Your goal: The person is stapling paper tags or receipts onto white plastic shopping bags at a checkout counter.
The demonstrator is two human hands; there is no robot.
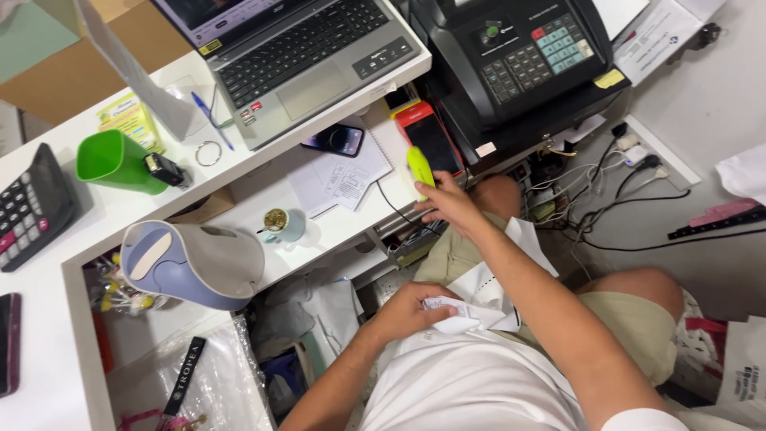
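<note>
While the left hand crumples white paper in its closed grip, the right hand pinches a yellow highlighter at twelve o'clock, over the white surface.

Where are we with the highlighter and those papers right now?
Done: the white papers are gathered in the lap, held by the left hand. In hand: the right hand grips the yellow highlighter at the edge of the desk shelf. Left: I see no yellow marks on the papers, though they are crumpled.
</note>
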